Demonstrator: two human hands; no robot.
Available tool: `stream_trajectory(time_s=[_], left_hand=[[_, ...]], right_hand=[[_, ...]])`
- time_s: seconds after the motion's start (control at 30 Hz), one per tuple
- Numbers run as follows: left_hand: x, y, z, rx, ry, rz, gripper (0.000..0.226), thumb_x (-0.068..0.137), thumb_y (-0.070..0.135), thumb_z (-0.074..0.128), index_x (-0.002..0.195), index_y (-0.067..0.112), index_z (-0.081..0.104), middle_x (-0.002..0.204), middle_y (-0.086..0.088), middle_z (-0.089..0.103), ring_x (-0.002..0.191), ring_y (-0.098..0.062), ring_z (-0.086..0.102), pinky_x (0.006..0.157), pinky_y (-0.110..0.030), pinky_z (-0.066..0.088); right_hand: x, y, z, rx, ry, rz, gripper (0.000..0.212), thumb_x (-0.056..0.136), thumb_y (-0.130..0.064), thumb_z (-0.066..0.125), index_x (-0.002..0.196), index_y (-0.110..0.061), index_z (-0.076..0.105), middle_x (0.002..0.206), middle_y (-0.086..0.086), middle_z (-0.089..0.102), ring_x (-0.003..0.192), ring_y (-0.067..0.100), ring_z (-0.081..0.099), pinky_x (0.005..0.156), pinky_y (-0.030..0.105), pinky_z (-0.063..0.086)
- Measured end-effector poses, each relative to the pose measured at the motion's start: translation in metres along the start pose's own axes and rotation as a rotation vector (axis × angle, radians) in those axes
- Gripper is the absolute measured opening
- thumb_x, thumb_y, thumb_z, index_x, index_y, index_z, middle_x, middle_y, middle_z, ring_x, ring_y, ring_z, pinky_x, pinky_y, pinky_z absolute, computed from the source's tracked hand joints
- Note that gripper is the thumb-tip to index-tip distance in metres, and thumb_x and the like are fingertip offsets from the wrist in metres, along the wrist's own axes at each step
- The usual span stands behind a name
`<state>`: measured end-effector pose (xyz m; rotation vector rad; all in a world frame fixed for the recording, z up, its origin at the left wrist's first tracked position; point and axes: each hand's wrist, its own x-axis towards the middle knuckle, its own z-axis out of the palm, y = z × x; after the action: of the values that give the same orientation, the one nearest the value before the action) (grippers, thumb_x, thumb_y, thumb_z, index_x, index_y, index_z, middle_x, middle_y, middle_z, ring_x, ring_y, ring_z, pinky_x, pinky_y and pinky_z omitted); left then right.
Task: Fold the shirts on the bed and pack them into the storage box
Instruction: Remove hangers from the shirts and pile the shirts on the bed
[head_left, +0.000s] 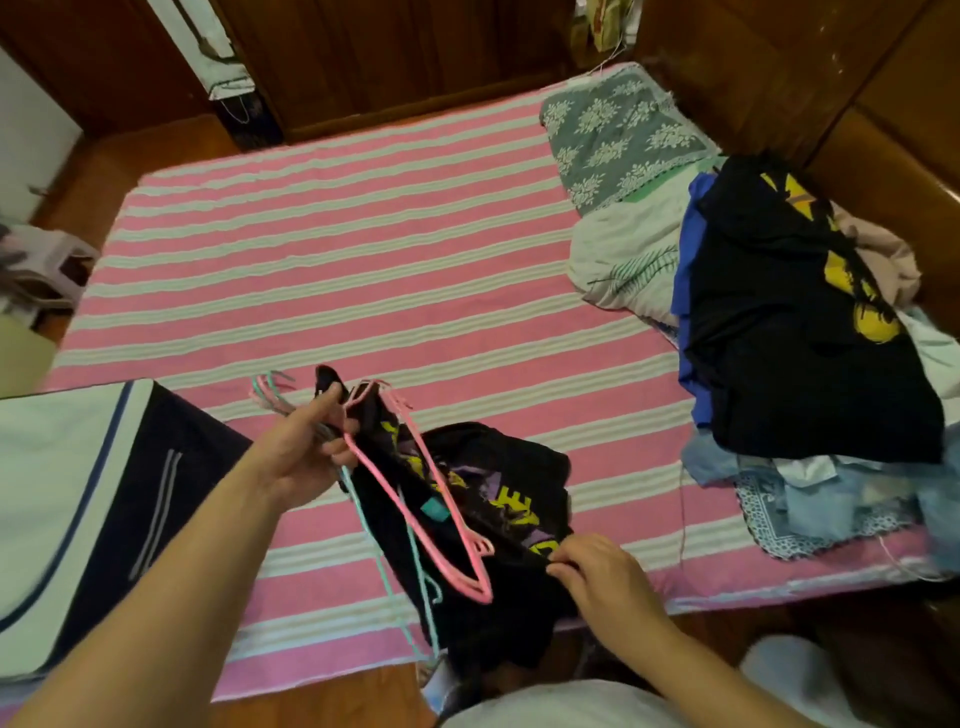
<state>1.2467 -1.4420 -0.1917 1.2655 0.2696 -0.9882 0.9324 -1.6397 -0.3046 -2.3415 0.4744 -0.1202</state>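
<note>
A black shirt (493, 499) with yellow and purple print hangs crumpled over the near edge of the pink striped bed (332, 249). My left hand (304, 447) grips the shirt's top together with a pink hanger (415, 493) and teal hangers (387, 571). My right hand (602, 577) pinches the shirt's lower edge. At the left sits the white and navy storage box (83, 499). A pile of shirts (800, 332), topped by a black one with yellow print, lies at the bed's right side.
A grey floral pillow (618, 135) and a white leaf-print cloth (628, 260) lie at the bed's far right. Light blue garments (841, 499) spread under the pile. Dark wooden panels surround the bed. A plastic stool (47, 265) stands on the floor at left.
</note>
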Motion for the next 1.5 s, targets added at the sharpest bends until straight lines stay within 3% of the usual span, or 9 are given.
stream_trajectory(time_s=[0.13,0.3,0.47,0.67,0.87,0.97,1.07,1.33,1.5], left_hand=[[-0.018,-0.007,-0.009,0.291,-0.043,-0.053,0.033,0.089,0.037,0.068,0.073,0.018,0.046,0.067,-0.005,0.044,0.043,-0.009,0.028,0.039,-0.020,0.030],[-0.068,-0.022,-0.043,0.517,-0.172,0.040,0.057,0.072,0.048,0.086,0.100,0.006,0.059,0.067,-0.011,0.039,0.051,-0.015,0.026,0.045,-0.024,0.018],[-0.106,-0.024,-0.066,0.597,-0.334,0.017,0.037,0.083,0.033,0.080,0.094,0.004,0.061,0.066,-0.019,0.036,0.053,-0.023,0.024,0.049,-0.033,0.013],[-0.116,-0.003,-0.066,0.785,-0.417,-0.030,0.036,0.092,0.025,0.073,0.127,0.024,0.067,0.071,-0.013,0.033,0.059,-0.021,0.024,0.051,-0.026,0.019],[-0.114,-0.009,-0.061,0.870,-0.191,0.154,0.037,0.103,0.030,0.056,0.138,0.037,0.050,0.062,-0.003,0.038,0.054,-0.014,0.034,0.050,-0.020,0.026],[-0.109,-0.015,-0.055,0.815,-0.139,0.227,0.028,0.102,0.030,0.058,0.129,0.025,0.059,0.072,-0.009,0.037,0.058,-0.023,0.033,0.052,-0.025,0.029],[-0.106,-0.022,-0.052,0.741,-0.165,0.199,0.024,0.102,0.001,0.053,0.122,0.012,0.062,0.066,-0.004,0.038,0.052,-0.016,0.033,0.050,-0.027,0.029],[-0.105,-0.018,-0.049,0.924,-0.235,0.129,0.052,0.092,-0.005,0.055,0.132,0.030,0.059,0.058,-0.008,0.043,0.051,-0.021,0.041,0.046,-0.025,0.032],[-0.104,-0.010,-0.074,0.816,-0.264,0.053,0.052,0.091,0.005,0.060,0.132,0.037,0.063,0.072,-0.015,0.041,0.063,-0.024,0.034,0.060,-0.034,0.026]], right_hand=[[0.025,0.002,0.024,0.041,-0.512,0.192,0.018,0.095,-0.034,0.063,0.109,-0.026,0.072,0.109,-0.002,0.072,0.103,0.017,0.064,0.085,0.028,0.048],[0.058,-0.011,-0.004,0.099,-0.326,0.242,0.023,0.098,-0.016,0.060,0.114,-0.027,0.072,0.113,-0.009,0.069,0.109,0.012,0.063,0.097,0.032,0.050],[0.123,-0.110,-0.030,0.179,-0.040,-0.334,0.029,0.093,-0.005,0.061,0.117,-0.018,0.072,0.112,-0.010,0.068,0.110,0.009,0.056,0.097,0.009,0.035],[0.152,-0.187,-0.007,-0.026,-0.422,-0.553,0.037,0.091,0.005,0.053,0.112,-0.018,0.072,0.098,-0.002,0.067,0.100,0.019,0.055,0.086,0.042,0.051],[0.145,-0.176,0.012,-0.190,-0.483,-0.433,0.044,0.102,-0.011,0.047,0.142,-0.030,0.054,0.104,-0.004,0.059,0.095,0.019,0.049,0.076,0.034,0.044],[0.137,-0.175,0.021,-0.159,-0.441,-0.376,0.041,0.107,-0.028,0.039,0.148,-0.033,0.041,0.097,-0.003,0.052,0.082,0.021,0.053,0.069,0.035,0.040],[0.136,-0.183,0.025,-0.166,-0.368,-0.395,0.032,0.106,-0.030,0.043,0.135,-0.034,0.055,0.090,-0.002,0.065,0.076,0.023,0.061,0.065,0.039,0.049],[0.122,-0.163,0.015,-0.235,-0.081,-0.651,0.016,0.085,-0.007,0.063,0.089,-0.017,0.074,0.078,-0.005,0.065,0.069,0.019,0.060,0.056,0.028,0.046],[0.130,-0.093,-0.020,-0.358,0.115,-0.309,0.009,0.083,-0.017,0.063,0.085,-0.022,0.071,0.082,-0.003,0.066,0.074,0.025,0.066,0.056,0.027,0.042]])
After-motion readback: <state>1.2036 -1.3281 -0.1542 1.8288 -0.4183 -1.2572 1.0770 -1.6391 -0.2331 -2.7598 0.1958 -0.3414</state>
